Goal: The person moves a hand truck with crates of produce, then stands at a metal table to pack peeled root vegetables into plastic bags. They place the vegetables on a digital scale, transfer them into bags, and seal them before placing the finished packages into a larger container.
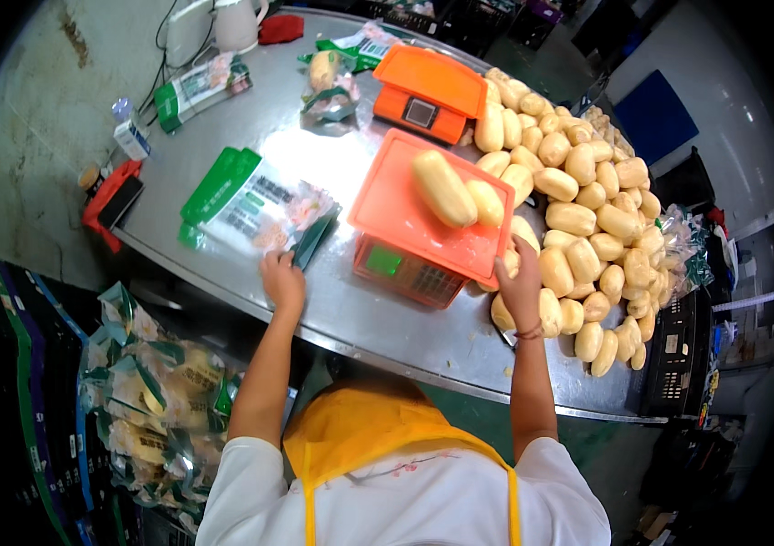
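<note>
A green and white plastic bag (255,202) printed with pink flowers lies flat on the metal table. At its near edge is my left hand (284,280), with the fingers closed on the bag's edge. An orange plastic basket (412,284) stands right of the bag, and on its flat orange top rest a long pale lotus root (444,188) and a shorter one (485,203). My right hand (520,280) is at the basket's right side, thumb and fingers curved round another lotus root (512,263), which they partly hide.
Many loose lotus roots (584,218) are heaped along the table's right side. Behind the basket sits an orange scale (429,86). More bags (202,89) lie toward the back, one with a lotus root (322,70). Packed bags (164,400) are piled below left. A phone (120,202) lies at the table's left edge.
</note>
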### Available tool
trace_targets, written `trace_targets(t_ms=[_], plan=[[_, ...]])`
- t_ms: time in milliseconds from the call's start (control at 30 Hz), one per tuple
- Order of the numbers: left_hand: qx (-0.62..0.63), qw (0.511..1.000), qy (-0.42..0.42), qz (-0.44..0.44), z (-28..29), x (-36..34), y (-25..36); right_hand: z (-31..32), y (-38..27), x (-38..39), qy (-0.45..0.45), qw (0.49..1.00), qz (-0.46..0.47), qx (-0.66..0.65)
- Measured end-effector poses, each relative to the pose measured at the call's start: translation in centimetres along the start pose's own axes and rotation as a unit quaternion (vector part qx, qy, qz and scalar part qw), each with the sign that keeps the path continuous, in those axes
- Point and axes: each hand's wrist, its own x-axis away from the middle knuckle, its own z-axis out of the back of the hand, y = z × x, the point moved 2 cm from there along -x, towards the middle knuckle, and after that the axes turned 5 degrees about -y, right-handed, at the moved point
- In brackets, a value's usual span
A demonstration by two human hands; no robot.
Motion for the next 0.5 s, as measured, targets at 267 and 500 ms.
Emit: trace_targets(t_ms=[267,500], plan=[[-0.034,0.999,-0.005,0.04,-1.6,-1.4,-0.2,-4.4,-2.8,-7.5,-0.073,0.968,0.119,0.207],[-0.045,0.999,-0.003,-0.002,-2.4,-2.7,-3.6,-7.7,-2.1,-8.9,-0.049,0.965,0.139,0.217]])
